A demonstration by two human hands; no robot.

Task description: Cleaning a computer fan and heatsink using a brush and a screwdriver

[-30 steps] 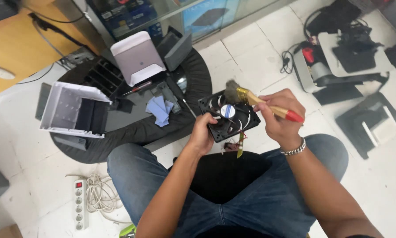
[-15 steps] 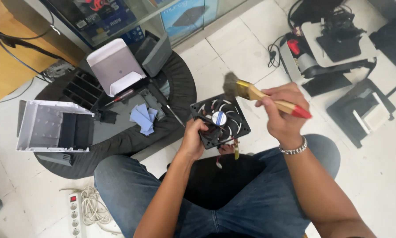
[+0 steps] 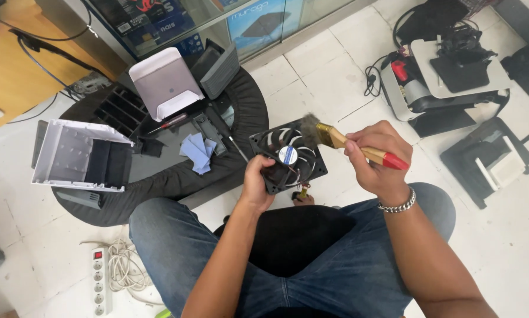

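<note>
My left hand [image 3: 256,184] grips the lower left edge of a square black cooling fan [image 3: 288,155] with a round blue hub sticker, held tilted above my knees. My right hand [image 3: 377,159] holds a paintbrush [image 3: 350,143] with a wooden handle, red tip and dark bristles; the bristles touch the fan's upper right blades. A short wire with a yellow end hangs below the fan. I sit on the white tiled floor in blue jeans, a metal bracelet on my right wrist.
A round black mat [image 3: 176,176] ahead holds a white open casing [image 3: 79,156], a pale upright cover [image 3: 161,82], black parts, a screwdriver [image 3: 167,123] and blue pads [image 3: 197,153]. A power strip [image 3: 98,274] with coiled cable lies at left. Dismantled printers [image 3: 441,82] sit at right.
The view has shifted slightly. The fan stays in my left hand while the brush has moved a little across its upper right corner.
</note>
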